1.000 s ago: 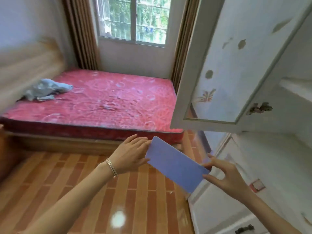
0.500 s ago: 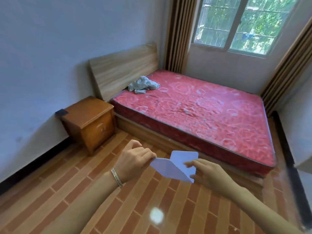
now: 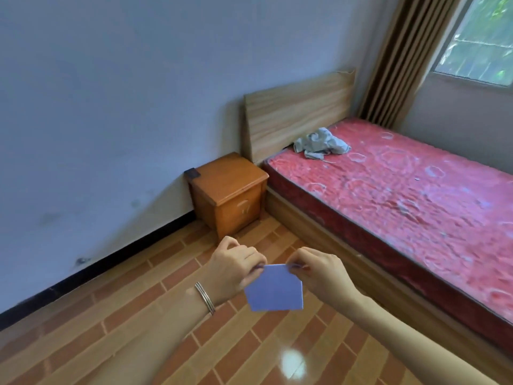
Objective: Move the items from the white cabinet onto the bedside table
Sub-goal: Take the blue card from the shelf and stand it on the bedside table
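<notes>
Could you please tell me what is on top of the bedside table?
A small dark object sits at the back corner of the bedside table, by the wall. The patch beneath it is covered.

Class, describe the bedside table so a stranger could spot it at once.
Find the red mattress. Beside its pale headboard, against the wall, stands the bedside table: a small orange-brown cabinet, a dark object on its back corner.
</notes>
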